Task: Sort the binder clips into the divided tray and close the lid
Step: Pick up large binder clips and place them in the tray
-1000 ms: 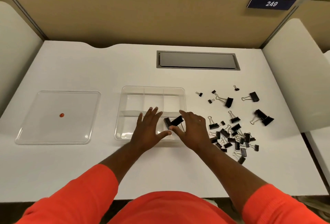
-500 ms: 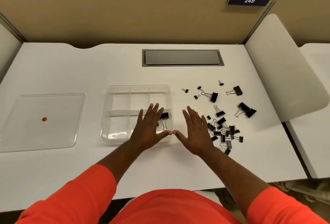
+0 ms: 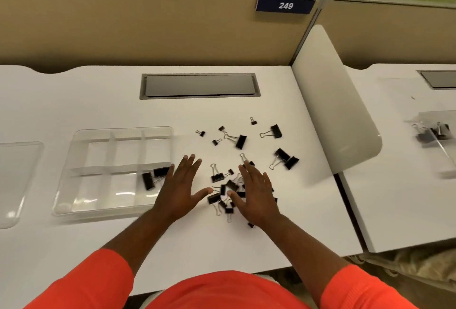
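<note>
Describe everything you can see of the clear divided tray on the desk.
The divided tray is clear plastic, squarish with rounded corners, split into six compartments, three across, two deep. It lies flat, lidless, on the white desk. Two black binder clips lie in its near right compartment. The left hand overlaps that corner; contact is unclear.

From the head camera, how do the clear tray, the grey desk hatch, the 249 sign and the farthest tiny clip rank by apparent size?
1. clear tray
2. grey desk hatch
3. 249 sign, though it sits farther back, so its true size is unsure
4. farthest tiny clip
</note>
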### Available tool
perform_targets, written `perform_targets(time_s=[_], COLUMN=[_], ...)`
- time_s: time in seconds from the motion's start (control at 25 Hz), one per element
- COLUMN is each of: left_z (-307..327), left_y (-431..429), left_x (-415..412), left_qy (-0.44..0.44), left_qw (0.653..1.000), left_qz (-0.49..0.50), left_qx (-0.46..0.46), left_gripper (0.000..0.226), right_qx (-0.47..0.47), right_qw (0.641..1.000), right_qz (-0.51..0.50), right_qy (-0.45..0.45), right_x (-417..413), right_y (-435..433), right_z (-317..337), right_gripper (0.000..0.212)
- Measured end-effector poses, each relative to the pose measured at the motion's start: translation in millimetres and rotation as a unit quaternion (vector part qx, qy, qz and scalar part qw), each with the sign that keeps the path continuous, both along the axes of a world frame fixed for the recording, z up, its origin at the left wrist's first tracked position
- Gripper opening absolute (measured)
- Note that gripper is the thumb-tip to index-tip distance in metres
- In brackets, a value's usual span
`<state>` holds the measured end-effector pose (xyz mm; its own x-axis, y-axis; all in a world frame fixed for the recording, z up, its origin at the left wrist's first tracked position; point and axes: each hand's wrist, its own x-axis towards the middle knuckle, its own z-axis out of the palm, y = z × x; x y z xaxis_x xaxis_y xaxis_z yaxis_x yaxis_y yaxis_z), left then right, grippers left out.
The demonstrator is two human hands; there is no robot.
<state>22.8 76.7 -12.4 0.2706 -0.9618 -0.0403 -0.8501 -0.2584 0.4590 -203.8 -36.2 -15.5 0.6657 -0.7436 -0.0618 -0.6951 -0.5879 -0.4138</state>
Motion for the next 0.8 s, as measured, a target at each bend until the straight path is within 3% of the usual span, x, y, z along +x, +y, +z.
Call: perform_targets(time_s=[0.32,0.6,0.8], left_z=[-15.8,-14.9,-28.5], left_y=[-55.5,-131.7,-190.9], left_x=[-52.4,-104.1,-131.9], left_qy=[0.045,0.07,0.055], left_qw=[0.998,0.997,0.997], left_qz=[0.046,-0.001,-0.055], left_qx=[0.006,0.017,0.03], left_gripper=[0.082,0.068,0.069], right_qx=[0.033,0.02,0.034], right_qw=[0.999,0.989,0.987], right_qz=[-0.035,-0.129,-0.151], right_qy=[-0.012,-0.07,-0.051], right_x=[-73.1,-118.0,-128.2], right_y=[-74.9,-133.1,-149.9], right_z=[-26.1,-46.4,-63.8], right_gripper=[0.069,0.071,0.066])
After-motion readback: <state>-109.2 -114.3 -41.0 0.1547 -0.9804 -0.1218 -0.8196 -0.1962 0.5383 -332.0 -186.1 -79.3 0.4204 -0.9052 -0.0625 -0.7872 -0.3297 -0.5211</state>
